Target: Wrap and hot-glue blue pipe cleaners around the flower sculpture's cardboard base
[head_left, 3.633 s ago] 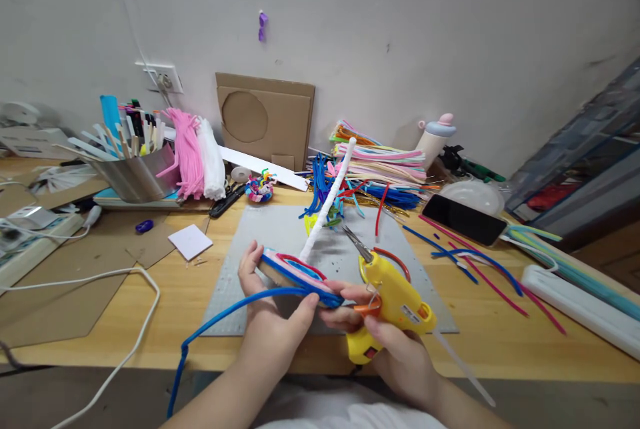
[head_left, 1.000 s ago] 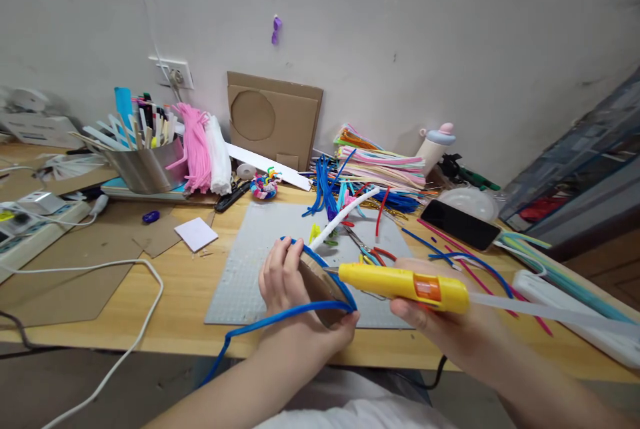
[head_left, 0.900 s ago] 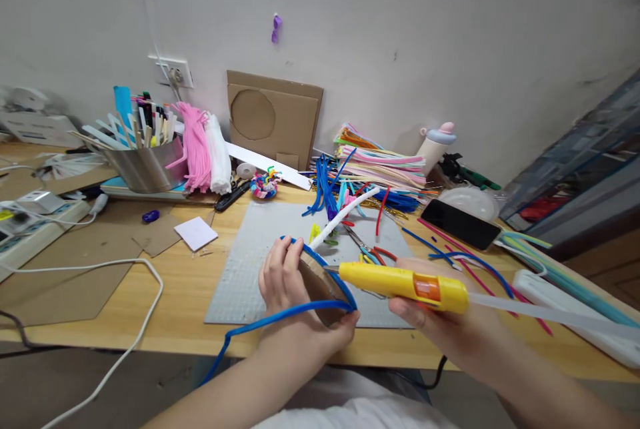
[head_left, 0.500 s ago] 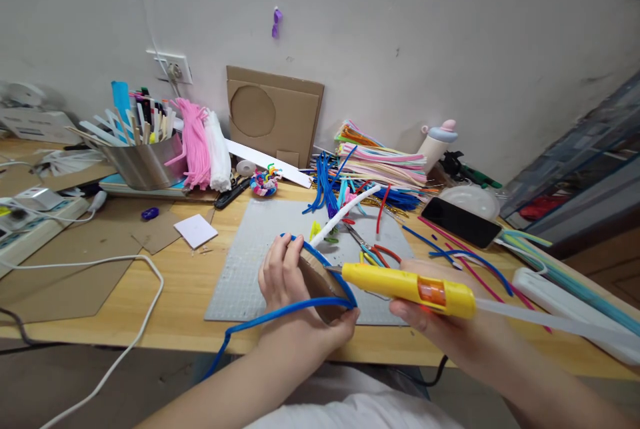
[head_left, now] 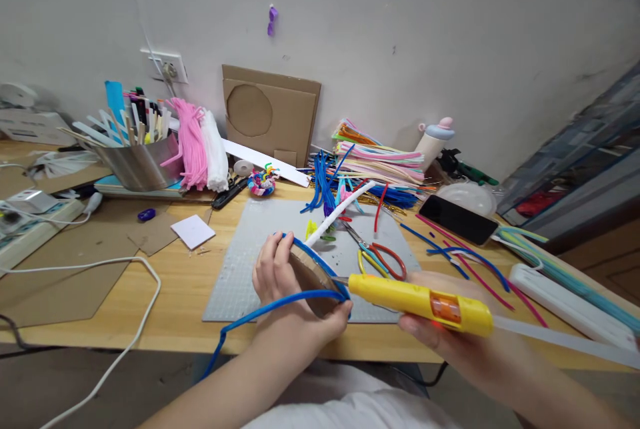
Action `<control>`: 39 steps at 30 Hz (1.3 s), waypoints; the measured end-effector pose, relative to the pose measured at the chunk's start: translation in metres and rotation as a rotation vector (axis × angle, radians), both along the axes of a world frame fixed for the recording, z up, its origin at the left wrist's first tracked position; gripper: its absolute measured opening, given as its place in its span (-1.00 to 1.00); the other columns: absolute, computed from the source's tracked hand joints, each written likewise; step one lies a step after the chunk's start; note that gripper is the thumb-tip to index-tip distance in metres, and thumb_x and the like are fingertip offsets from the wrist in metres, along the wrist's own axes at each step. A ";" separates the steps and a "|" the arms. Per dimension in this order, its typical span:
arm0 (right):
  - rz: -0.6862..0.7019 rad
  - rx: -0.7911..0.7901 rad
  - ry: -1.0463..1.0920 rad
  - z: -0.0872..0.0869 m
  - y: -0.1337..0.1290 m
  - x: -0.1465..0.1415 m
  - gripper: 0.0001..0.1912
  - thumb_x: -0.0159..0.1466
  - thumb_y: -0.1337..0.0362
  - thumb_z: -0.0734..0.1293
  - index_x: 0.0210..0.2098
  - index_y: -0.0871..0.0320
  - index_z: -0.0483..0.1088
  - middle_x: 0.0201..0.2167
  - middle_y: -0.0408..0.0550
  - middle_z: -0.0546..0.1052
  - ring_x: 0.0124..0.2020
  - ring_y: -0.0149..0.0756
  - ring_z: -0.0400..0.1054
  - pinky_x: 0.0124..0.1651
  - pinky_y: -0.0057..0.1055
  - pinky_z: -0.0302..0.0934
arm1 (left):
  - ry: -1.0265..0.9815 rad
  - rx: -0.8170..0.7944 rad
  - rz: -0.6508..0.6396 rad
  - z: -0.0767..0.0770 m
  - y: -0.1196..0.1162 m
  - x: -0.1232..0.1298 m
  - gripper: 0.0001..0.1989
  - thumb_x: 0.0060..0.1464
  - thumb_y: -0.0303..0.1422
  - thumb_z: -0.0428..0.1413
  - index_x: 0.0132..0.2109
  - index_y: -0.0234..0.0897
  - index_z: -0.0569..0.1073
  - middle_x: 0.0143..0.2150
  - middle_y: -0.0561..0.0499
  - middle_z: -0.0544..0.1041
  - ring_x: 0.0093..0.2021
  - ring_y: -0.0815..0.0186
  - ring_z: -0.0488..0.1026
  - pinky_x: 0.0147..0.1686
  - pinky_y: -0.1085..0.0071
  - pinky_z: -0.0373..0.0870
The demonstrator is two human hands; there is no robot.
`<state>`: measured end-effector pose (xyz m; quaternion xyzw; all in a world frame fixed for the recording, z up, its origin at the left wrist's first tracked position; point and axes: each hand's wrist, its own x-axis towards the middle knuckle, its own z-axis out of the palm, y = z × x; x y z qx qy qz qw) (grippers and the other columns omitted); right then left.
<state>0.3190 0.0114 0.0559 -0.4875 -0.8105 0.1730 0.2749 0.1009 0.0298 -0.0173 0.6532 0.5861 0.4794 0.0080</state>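
Observation:
My left hand grips a cardboard disc by its edges, tilted above the grey cutting mat. A blue pipe cleaner runs along the disc's rim, and its loose end trails over my left wrist. A white fuzzy stem shows just behind the disc. In my right hand is a yellow glue gun with a clear glue stick in its back. Its metal nozzle points left and meets the rim near the disc's right end.
Scissors lie on the mat's right part. Behind stand a metal container, pink and white stem bundles, and a cardboard sheet. A phone and loose stems lie right. A white cable crosses the table's left side.
The glue gun has moved slightly right and down, its nozzle now nearer the rim's right end. The disc is tilted a little differently in my left hand. The whole view has shifted slightly.

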 end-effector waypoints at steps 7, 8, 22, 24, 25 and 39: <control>-0.021 0.022 -0.005 -0.003 -0.003 -0.001 -0.59 0.34 -0.04 0.27 -0.53 0.06 0.33 -0.59 -0.14 0.44 -0.57 -0.30 0.32 -0.52 -0.39 0.13 | 0.001 -0.012 0.004 0.000 0.001 -0.003 0.07 -0.29 -0.23 0.31 0.35 -0.23 -0.03 0.33 -0.30 0.14 0.35 -0.16 0.11 0.28 -0.20 0.09; -0.026 0.032 -0.009 -0.002 -0.003 -0.001 -0.57 0.34 -0.06 0.27 -0.54 0.06 0.31 -0.60 -0.14 0.43 -0.58 -0.30 0.31 -0.53 -0.39 0.12 | -0.001 -0.010 0.002 0.000 0.001 -0.004 0.07 -0.28 -0.23 0.31 0.35 -0.23 -0.02 0.33 -0.30 0.14 0.35 -0.15 0.12 0.28 -0.19 0.09; -0.025 -0.093 -0.034 0.000 -0.006 0.001 -0.57 0.33 -0.05 0.27 -0.53 0.09 0.23 -0.59 -0.16 0.38 -0.57 -0.33 0.28 -0.50 -0.41 0.08 | 0.005 -0.007 -0.021 -0.002 0.002 -0.008 0.08 -0.28 -0.22 0.32 0.36 -0.22 -0.03 0.32 -0.29 0.13 0.35 -0.14 0.11 0.29 -0.14 0.09; -0.026 -0.104 -0.047 0.000 -0.006 0.000 -0.56 0.34 -0.05 0.26 -0.54 0.09 0.22 -0.59 -0.16 0.37 -0.58 -0.32 0.27 -0.51 -0.40 0.07 | 0.006 -0.018 -0.022 -0.001 0.002 -0.009 0.09 -0.27 -0.23 0.32 0.36 -0.20 -0.05 0.33 -0.27 0.12 0.36 -0.14 0.10 0.29 -0.17 0.09; -0.019 -0.109 -0.053 0.000 -0.006 0.000 -0.57 0.34 -0.03 0.26 -0.54 0.09 0.21 -0.60 -0.17 0.36 -0.58 -0.33 0.26 -0.51 -0.40 0.06 | 0.006 -0.024 -0.022 -0.001 0.002 -0.008 0.08 -0.27 -0.23 0.31 0.36 -0.20 -0.05 0.33 -0.27 0.12 0.36 -0.15 0.10 0.29 -0.18 0.09; 0.027 -0.229 -0.024 0.010 -0.009 0.000 -0.64 0.34 -0.01 0.28 -0.46 0.09 0.30 -0.50 -0.14 0.43 -0.51 -0.31 0.30 -0.45 -0.39 0.09 | -0.014 0.010 0.005 -0.002 0.003 -0.005 0.05 -0.26 -0.22 0.29 0.35 -0.23 -0.03 0.32 -0.30 0.14 0.36 -0.13 0.10 0.29 -0.21 0.08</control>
